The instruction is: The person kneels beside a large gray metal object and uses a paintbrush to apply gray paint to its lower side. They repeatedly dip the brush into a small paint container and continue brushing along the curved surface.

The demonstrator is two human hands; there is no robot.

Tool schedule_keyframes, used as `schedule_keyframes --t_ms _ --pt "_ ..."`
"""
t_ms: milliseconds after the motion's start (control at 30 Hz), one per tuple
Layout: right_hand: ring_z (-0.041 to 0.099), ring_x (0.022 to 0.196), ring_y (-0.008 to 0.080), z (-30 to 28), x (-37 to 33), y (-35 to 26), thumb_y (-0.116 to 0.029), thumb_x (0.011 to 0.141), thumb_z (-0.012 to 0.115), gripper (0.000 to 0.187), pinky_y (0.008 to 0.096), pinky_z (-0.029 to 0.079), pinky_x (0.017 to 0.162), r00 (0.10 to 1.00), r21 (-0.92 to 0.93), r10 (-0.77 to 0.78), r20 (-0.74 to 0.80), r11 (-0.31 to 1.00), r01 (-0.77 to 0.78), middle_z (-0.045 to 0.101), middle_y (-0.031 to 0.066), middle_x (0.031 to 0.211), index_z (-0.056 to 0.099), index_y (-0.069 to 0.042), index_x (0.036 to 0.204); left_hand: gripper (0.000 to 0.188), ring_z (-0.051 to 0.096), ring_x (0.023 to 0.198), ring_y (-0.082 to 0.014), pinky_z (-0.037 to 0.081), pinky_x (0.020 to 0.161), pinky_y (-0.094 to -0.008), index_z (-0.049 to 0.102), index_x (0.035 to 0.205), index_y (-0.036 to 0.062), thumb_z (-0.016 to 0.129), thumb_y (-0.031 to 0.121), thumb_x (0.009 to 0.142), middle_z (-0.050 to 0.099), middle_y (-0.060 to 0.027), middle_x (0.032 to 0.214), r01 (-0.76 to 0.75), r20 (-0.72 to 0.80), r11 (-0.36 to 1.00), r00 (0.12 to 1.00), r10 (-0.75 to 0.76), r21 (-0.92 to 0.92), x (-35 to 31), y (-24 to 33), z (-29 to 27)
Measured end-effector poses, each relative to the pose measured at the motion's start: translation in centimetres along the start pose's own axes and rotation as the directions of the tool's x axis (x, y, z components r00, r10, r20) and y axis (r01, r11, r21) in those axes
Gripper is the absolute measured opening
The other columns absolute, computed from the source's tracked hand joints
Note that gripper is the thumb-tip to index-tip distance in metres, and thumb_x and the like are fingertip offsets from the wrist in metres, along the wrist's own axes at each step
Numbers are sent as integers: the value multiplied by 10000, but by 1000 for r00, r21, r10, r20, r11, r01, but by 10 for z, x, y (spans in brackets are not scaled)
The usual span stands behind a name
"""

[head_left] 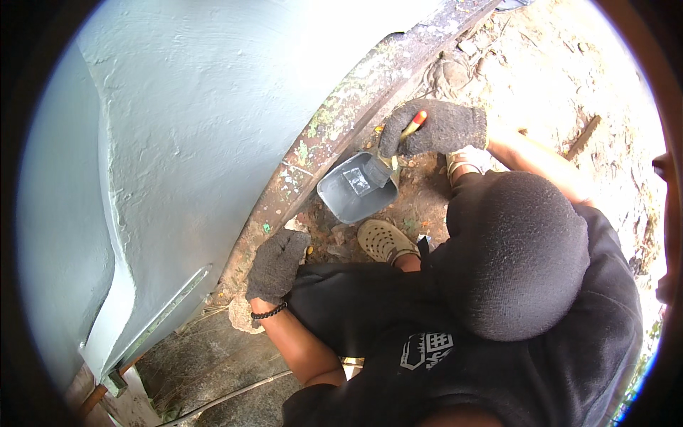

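Observation:
My right hand (441,128), in a dark grey knitted glove, grips a paintbrush (415,124) by its yellowish handle with a red end. The brush head points down into a grey plastic container (340,193) that stands on the ground, with grey paint-like residue inside. My left hand (277,265), in a matching glove, lies by my left knee beside the wooden beam. Its fingers look loosely bent and apart from any object. A dark beaded bracelet (269,311) circles that wrist.
A pale blue-grey painted surface (199,135) rises on the left, above a worn, stained beam (292,171). My right knee (512,256) bulges up close, and my beige clog (383,240) stands by the container. A grey slab (213,363) lies lower left; a stick (583,137) lies at right.

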State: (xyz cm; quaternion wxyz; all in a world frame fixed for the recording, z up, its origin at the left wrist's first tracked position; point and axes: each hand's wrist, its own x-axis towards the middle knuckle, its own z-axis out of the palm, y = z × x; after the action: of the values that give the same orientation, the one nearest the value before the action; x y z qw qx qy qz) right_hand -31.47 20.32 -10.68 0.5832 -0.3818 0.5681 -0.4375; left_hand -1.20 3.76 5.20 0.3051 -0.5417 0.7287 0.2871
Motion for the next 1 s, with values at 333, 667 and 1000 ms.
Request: schedule_keyframes --t_ms 333,667,1000 --pt "714 1059 179 -28 -3 2 -132 912 811 346 338 576 964 902 -214 -368 225 885 414 763 93 1171 734 -52 1239 454 658 1233 -321 494 1055 -415 706 1324 98 637 419 1011 710 -169 1299 -26 2 1000 1000 26 15 4 -3 -1" --pt "714 763 109 4 -4 5 -325 1017 723 313 273 585 689 995 81 23 -95 997 -15 773 68 875 746 -42 1148 417 697 1015 -384 522 898 -424 731 1168 18 652 391 1000 736 -236 1090 -381 -27 903 919 394 200 44 -56 12" --pt "743 777 190 -9 -2 32 -205 961 708 252 313 624 695 925 543 -91 -368 787 293 769 117 948 730 37 1030 439 724 970 -359 532 845 -443 736 1097 15 634 407 928 734 -242 1001 -379 -52 915 920 389 139 54 -75 10"
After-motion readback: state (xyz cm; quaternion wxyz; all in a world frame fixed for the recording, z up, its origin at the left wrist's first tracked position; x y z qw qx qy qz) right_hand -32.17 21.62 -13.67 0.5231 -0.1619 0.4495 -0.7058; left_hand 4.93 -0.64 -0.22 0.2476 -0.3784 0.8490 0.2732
